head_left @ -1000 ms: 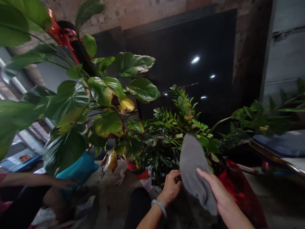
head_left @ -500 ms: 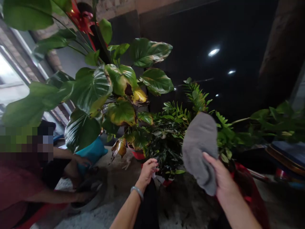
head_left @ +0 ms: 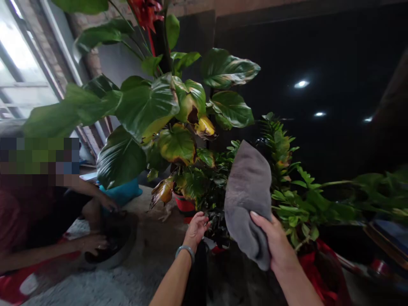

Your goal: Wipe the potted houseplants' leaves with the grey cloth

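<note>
My right hand (head_left: 282, 246) grips a soft grey cloth (head_left: 250, 195) by its lower right side, thumb on top. The cloth is held up, folded over at its lower end, in front of the leafy plants. My left hand (head_left: 196, 229), with a pale bangle (head_left: 185, 251) at its wrist, hangs beside a low dark-leaved plant (head_left: 218, 214). Its fingers are loosely bent and slightly apart, and I see nothing in them. Behind it, a large broad-leaved plant (head_left: 148, 104) with browned, yellowing lower leaves grows from a red pot (head_left: 185, 205).
On the left a person (head_left: 28, 212) sits with both hands at a dark basin (head_left: 111, 246). A blue bag (head_left: 123, 191) lies behind the basin. To the right are a green plant (head_left: 293, 208) and a red wrapped pot (head_left: 328, 272). A glossy black panel (head_left: 334, 97) stands behind.
The view has swung left, so the plants sit further right. My right hand and the grey cloth have moved left, nearer my left hand. The person's lower hand has lifted at the basin.
</note>
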`<state>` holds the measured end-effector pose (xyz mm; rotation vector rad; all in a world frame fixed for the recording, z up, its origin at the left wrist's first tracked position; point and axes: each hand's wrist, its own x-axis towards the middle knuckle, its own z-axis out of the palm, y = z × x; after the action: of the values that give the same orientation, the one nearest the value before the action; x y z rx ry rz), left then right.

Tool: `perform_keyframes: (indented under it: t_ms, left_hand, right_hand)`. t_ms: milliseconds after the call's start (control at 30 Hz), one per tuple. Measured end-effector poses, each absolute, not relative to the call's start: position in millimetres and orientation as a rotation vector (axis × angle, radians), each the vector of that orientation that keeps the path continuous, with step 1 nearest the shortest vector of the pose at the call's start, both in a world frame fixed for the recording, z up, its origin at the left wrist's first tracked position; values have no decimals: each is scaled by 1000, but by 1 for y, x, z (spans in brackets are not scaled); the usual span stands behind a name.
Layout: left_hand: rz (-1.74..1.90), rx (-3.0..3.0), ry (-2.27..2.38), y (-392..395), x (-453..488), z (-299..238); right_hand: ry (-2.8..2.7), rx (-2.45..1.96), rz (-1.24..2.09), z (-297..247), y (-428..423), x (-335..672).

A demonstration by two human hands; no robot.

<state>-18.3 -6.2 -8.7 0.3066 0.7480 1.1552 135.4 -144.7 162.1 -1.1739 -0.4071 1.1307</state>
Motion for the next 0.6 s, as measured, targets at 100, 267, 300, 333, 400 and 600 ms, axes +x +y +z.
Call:
perform_keyframes:
  t_ms: [100,267,300,333,400,600]
  left_hand:
    - [1177,286,710,-8,-21,-6]
    - [1104,369,662,-12,-29,-2]
    - [1100,393,659,-13,-30,-2]
    - [1101,418,654,-13,-30,-3]
    - [1106,464,645,-14,-29,-5]
    - [1053,511,638,-7,-24,-14]
  right_hand:
    - [-470,-1352,1198,136,-141,122]
    - [-530,-1449,1252,118,-186,112]
    - [-534,-1396,1278,127,-189,113]
    - [-545,-1342,1294,138,-187,115]
    - [-614,-1238,1279,160,-170,118]
    - [-689,-1200,1265,147,-117,105]
